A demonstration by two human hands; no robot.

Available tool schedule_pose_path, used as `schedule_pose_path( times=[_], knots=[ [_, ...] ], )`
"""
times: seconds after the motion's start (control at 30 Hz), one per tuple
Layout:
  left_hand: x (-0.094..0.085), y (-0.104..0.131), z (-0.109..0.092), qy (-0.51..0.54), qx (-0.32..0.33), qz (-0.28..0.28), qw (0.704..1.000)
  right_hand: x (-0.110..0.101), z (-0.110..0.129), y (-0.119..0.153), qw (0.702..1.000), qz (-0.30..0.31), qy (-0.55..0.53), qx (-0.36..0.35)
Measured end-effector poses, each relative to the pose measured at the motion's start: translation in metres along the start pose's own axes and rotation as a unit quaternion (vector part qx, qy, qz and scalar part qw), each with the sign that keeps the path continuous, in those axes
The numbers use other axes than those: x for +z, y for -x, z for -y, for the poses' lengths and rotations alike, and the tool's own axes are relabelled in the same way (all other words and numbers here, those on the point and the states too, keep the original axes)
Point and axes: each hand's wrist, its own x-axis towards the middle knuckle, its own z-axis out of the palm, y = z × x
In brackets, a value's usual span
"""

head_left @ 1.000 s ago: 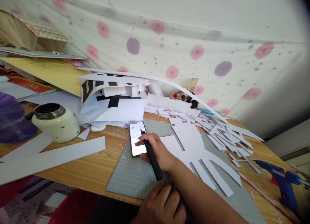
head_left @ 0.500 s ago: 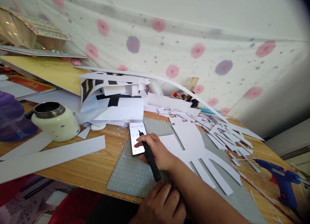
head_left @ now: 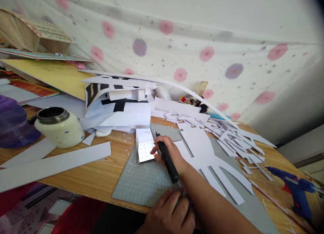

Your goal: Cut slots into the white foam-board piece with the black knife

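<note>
My right hand point(head_left: 170, 152) grips a black pen-like tool point(head_left: 168, 161), tip pointing away from me. Its fingertips touch the right edge of a lit phone point(head_left: 144, 147), which lies face up on the grey cutting mat point(head_left: 141, 183). The phone's screen shows a keypad. My left hand point(head_left: 168, 215) rests palm down at the mat's near edge, fingers loosely spread, partly under my right forearm. A white cut paper shape point(head_left: 202, 151) with long prongs lies on the mat just right of my right hand.
A cream jar point(head_left: 59, 127) stands at the left beside a long white strip point(head_left: 50, 163). A heap of white and black paper point(head_left: 118, 102) sits behind the phone. Paper offcuts point(head_left: 235, 139) litter the right side. A blue glue gun point(head_left: 293, 190) lies far right.
My right hand has slid right off the middle of the phone screen to its right edge, taking the black tool with it. My left hand has stayed put.
</note>
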Motion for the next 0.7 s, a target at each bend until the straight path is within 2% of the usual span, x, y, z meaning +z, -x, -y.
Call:
schedule_pose_path(
  times=[0.2,0.33,0.7],
  knots=[
    [0.000,0.001,0.000,0.005,0.004,0.005,1.000,0.002,-0.008,0.000,0.999,-0.039,-0.028,0.015],
    [0.001,0.002,-0.001,0.001,0.003,0.001,1.000,0.000,-0.012,-0.001,0.998,-0.067,0.015,0.005],
    [0.001,-0.002,-0.001,-0.006,0.000,0.002,1.000,0.000,-0.012,-0.003,0.996,-0.050,0.077,0.012]
  ],
)
